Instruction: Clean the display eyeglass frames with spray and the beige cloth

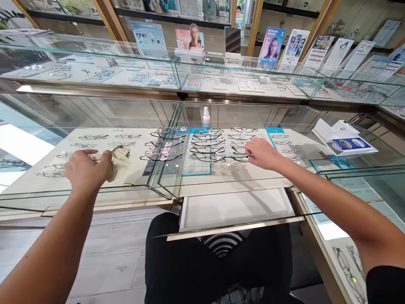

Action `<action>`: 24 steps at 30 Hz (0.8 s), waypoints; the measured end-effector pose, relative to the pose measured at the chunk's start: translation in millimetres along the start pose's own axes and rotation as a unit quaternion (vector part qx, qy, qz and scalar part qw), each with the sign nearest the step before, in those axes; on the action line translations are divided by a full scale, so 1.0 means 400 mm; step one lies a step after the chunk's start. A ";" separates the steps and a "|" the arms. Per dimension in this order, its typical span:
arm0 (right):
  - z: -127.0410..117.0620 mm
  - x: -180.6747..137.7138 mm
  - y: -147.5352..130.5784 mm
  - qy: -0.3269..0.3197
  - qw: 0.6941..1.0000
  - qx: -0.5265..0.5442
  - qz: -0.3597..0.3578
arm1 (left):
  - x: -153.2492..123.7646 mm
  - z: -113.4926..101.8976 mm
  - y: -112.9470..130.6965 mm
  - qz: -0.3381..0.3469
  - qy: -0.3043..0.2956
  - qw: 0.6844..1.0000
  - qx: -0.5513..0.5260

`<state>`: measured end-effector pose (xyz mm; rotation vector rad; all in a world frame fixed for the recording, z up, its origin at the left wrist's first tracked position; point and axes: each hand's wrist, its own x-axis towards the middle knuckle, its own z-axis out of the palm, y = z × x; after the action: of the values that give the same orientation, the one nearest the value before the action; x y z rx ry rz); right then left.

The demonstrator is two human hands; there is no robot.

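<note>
Glass counter (253, 181), spray bottle (206, 120) behind eyeglasses (207, 159), cloth (119, 164) in left grip (87, 166)

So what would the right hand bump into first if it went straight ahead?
The right hand would probably meet the column of glasses beyond the pair at its fingertips, though depth is hard to judge.

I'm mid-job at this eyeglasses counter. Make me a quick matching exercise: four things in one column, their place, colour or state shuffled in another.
1. Cloth
2. Spray bottle
3. Drawer
4. Box

A. Pulled out
B. Blue and white, right of the right hand
C. Beige, in the left hand
D. Upright, beyond rows of eyeglasses

Pairs: 1-C, 2-D, 3-A, 4-B
</note>
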<state>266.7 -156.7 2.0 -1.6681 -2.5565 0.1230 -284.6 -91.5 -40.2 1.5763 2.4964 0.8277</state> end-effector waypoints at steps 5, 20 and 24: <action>-0.069 -0.137 -0.061 -0.039 0.989 0.130 -0.062 | -0.014 -0.002 0.014 -0.045 -0.048 0.997 0.033; 0.129 -0.215 -0.103 -0.277 0.947 0.162 -0.034 | -0.006 0.002 0.045 -0.088 -0.043 0.992 0.077; 0.227 -0.192 0.005 -0.265 0.960 0.089 -0.006 | -0.015 -0.003 0.065 -0.083 -0.043 0.991 0.095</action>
<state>289.0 -228.0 -90.7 -1.7311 -2.7956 0.8840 -260.9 -88.7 -28.3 1.3932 2.6652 0.5038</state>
